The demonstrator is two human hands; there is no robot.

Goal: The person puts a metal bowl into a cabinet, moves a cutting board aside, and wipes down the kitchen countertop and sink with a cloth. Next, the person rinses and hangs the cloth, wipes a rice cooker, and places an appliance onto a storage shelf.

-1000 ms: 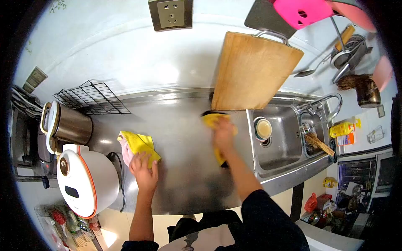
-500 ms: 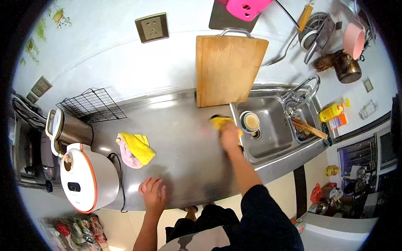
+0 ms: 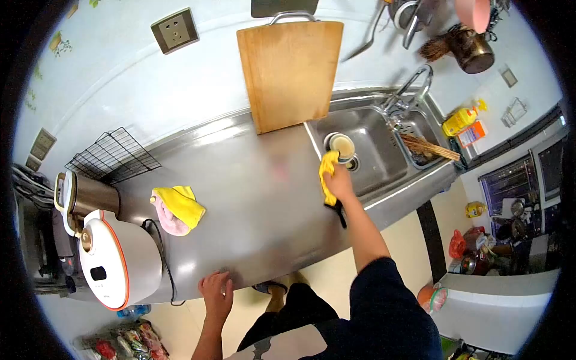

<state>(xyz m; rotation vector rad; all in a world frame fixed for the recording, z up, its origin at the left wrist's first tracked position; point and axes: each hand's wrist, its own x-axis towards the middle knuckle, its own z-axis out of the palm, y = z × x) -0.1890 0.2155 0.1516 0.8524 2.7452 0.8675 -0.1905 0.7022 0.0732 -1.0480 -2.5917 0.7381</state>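
Nearest the body, well left of the sink [image 3: 384, 162], the left hand [image 3: 217, 294] is at the front edge of the counter [image 3: 258, 195], fingers loosely parted and slightly bent, holding nothing; whether it touches the steel, I cannot tell. The right hand [image 3: 340, 182] is the nearer one to the sink and has the yellow cloth [image 3: 328, 170] bunched in its curled fingers, right at the sink's left rim. The cloth's long axis runs roughly along that rim, near to far, and its far end comes up just beside a round, pale-topped bowl [image 3: 342, 146] inside the sink.

The counter's shiny metal stretches left from the sink. A folded yellow-and-pink cloth [image 3: 179, 209] lies on it, well left of the sink and apart from both hands; farther left again stands a white rice cooker [image 3: 141, 258] with its cord.

Beyond the sink's back left corner, a wooden cutting board [image 3: 291, 75] stands on end. The tap [image 3: 414, 90] rises at the sink's back, a yellow bottle [image 3: 459, 122] is to its right, and a white wall [image 3: 210, 81] closes the far side.
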